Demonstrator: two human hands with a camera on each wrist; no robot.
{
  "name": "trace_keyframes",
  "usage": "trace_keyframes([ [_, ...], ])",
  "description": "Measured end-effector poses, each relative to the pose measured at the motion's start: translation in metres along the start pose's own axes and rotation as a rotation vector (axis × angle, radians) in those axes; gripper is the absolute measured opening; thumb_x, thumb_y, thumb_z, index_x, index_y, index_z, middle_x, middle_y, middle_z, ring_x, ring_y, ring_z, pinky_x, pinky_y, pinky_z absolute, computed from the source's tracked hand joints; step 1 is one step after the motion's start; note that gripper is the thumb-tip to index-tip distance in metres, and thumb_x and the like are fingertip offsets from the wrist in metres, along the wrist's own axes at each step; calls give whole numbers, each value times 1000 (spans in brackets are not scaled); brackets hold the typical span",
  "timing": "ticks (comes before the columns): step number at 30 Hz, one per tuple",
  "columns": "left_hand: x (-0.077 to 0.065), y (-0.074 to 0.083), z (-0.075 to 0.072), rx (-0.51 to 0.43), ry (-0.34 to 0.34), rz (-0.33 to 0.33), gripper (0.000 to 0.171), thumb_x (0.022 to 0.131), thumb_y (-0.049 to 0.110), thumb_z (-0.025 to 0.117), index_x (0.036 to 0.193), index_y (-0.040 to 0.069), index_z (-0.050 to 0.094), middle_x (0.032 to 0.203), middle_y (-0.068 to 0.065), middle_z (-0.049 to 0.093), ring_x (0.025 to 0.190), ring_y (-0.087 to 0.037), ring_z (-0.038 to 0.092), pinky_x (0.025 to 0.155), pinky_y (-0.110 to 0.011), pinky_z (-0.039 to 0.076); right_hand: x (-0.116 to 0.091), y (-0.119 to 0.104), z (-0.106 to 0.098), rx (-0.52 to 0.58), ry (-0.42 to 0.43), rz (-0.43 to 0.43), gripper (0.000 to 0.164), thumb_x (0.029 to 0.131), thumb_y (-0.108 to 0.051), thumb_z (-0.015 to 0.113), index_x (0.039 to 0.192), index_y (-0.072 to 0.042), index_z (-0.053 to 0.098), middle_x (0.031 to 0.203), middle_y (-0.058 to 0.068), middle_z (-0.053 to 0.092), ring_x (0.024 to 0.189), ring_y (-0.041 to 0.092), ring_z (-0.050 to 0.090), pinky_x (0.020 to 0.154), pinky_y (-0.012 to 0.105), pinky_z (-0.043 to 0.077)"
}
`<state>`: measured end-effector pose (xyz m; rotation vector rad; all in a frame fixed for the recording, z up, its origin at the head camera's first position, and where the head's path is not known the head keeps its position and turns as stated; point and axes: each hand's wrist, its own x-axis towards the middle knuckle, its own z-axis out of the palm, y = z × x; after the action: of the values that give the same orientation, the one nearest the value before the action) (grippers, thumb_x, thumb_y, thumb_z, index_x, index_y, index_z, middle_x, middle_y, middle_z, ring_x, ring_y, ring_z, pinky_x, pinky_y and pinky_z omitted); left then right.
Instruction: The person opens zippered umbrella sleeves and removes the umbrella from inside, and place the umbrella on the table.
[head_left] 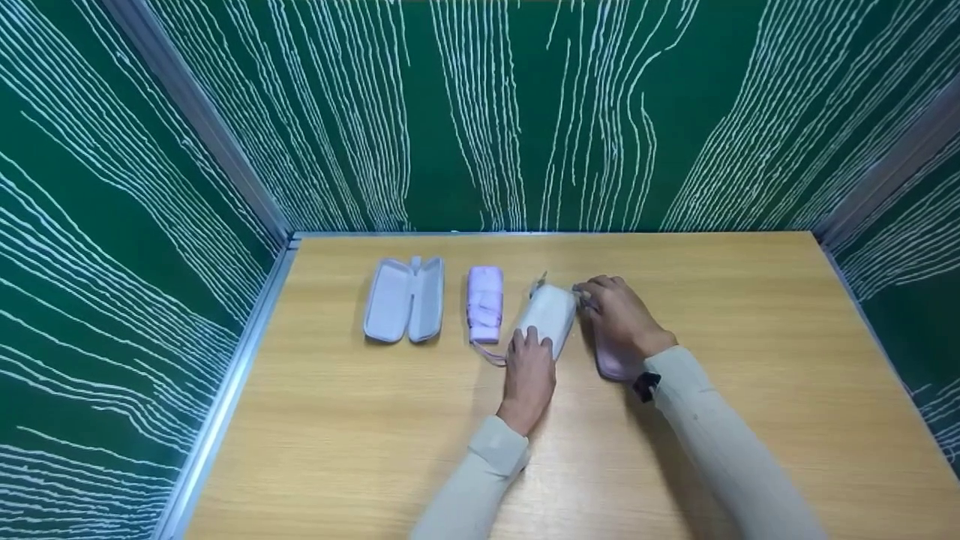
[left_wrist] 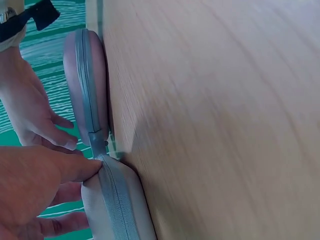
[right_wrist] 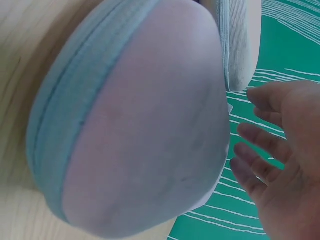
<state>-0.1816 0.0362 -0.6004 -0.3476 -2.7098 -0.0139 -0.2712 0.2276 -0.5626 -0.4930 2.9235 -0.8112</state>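
A white zip case lies aslant near the middle of the table, a grey zip running along its side. My left hand grips its near part; in the left wrist view the thumb sits against the zip edge, with other fingers over the case's outer face. Just right of the white case's far end is my right hand, its fingers spread and loosely bent in the right wrist view. Under that hand and wrist lies a pink zip case, partly hidden, its pale blue-grey zip band closed.
Left of the white case lies a purple folding umbrella with a wrist strap. Farther left, a pale lilac hard case lies hinged apart. Green panels with white wavy lines rise behind the wooden table and at its sides.
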Motion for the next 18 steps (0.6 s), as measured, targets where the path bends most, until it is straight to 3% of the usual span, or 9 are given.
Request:
trace_keyframes([
  [5,-3,-1,-2,-21,-2,7,18,83,20,85,98,15,78,104,-6,65,104,-26,63,87,-36,57,2,0,0,9,-2,15,39,108,-11,57,147,-13,62,148,9,57,137,33,50,117,57,43],
  [12,-7,-3,-3,36,0,21,14,87,30,81,96,19,77,103,-2,64,99,-21,60,83,-32,54,12,5,5,-133,63,-150,34,104,-2,61,137,2,66,137,23,64,126,43,60,111,56,49],
  [18,-7,-3,-6,34,-9,5,19,89,34,83,99,20,78,104,-3,64,94,-20,62,73,-29,57,16,4,9,-119,23,-133,38,102,2,61,141,0,64,141,22,62,130,42,58,113,56,48],
])
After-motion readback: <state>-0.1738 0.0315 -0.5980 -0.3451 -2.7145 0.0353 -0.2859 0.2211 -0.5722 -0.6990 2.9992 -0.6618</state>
